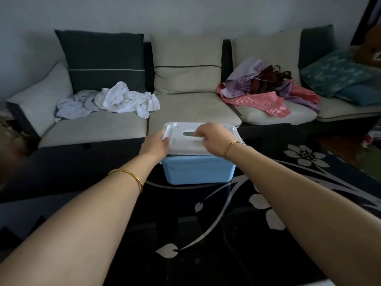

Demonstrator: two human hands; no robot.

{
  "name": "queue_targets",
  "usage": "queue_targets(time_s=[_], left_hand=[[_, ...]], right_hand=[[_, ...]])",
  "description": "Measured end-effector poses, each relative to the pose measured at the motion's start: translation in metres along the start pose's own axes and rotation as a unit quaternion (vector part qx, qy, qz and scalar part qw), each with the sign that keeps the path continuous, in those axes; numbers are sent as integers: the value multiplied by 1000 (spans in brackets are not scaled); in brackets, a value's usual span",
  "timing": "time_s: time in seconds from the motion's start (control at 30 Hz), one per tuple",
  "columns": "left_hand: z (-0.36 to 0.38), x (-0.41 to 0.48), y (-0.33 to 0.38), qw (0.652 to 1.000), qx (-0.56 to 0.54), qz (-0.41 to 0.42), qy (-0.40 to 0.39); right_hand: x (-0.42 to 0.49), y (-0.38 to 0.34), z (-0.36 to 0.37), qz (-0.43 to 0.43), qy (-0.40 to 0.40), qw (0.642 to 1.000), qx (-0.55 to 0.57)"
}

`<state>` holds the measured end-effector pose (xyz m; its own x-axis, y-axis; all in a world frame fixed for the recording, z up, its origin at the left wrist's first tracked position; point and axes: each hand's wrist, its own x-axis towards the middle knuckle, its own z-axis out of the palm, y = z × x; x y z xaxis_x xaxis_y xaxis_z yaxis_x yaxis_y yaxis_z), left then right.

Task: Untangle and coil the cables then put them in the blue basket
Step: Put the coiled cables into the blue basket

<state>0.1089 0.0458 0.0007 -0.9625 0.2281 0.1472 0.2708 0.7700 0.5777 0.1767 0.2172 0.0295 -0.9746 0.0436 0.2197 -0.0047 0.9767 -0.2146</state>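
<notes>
Blue basket sits on the dark glossy counter w/ its pale flower pattern, just past ctr toward 12 o'clock, near the counter's far edge. A white lid lies on top of the basket; whether it's fully seated can't be told, since the near rim is hidden by the wrists.

Left grip comes in from 7 o'clock & clamps the lid's left corner, fingers curled over the edge. A gold bangle rings that forearm. Right grip comes in from 5 o'clock, fingers curled at the dark slot in the lid's top, gripping the lid there. A thin gold bracelet sits at that wrist.

Behind the counter, across 10 to 2 o'clock, runs a grey & black sofa. On its seat at 10–11 o'clock lies a heap of white cloths. At 1 o'clock there's a pile of clothes in pink check, lilac & dark red. Further out, at 2 o'clock, two teal cushions are stacked, w/ a brown plush toy partly cut off by the frame edge.
</notes>
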Motion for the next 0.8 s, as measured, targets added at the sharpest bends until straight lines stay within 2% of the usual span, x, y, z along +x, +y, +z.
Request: queue_targets(time_s=[0.1, 0.17, 0.23, 0.3, 0.43, 0.53, 0.6, 0.7, 0.8], left_hand=[[1, 7, 0, 999, 7, -23, 25], [1, 7, 0, 998, 20, -35, 46], [1, 6, 2, 996, 39, -47, 64], [0, 5, 5, 994, 52, -63, 72], [-2, 6, 8, 991, 48, -112, 46], [-2, 6, 5, 993, 45, -110, 8], [1, 7, 2, 994, 48, -97, 20], [5, 9, -7, 995, 11, -94, 46], [13, 11, -10, 989, -40, -134, 42]], right_hand=[[-4, 20, -6, 157, 80, 983, -41], [-9, 32, -2, 254, 43, 965, -55], [-11, 39, 5, 301, 2, 954, 1], [-11, 42, 11, 309, 16, 950, 38], [-13, 42, 11, 314, 41, 948, 36], [-16, 42, 12, 315, 36, 948, 40], [-17, 46, 12, 317, 51, 946, 46], [-17, 56, 12, 330, 70, 934, 117], [-14, 59, 15, 349, 70, 910, 214]])
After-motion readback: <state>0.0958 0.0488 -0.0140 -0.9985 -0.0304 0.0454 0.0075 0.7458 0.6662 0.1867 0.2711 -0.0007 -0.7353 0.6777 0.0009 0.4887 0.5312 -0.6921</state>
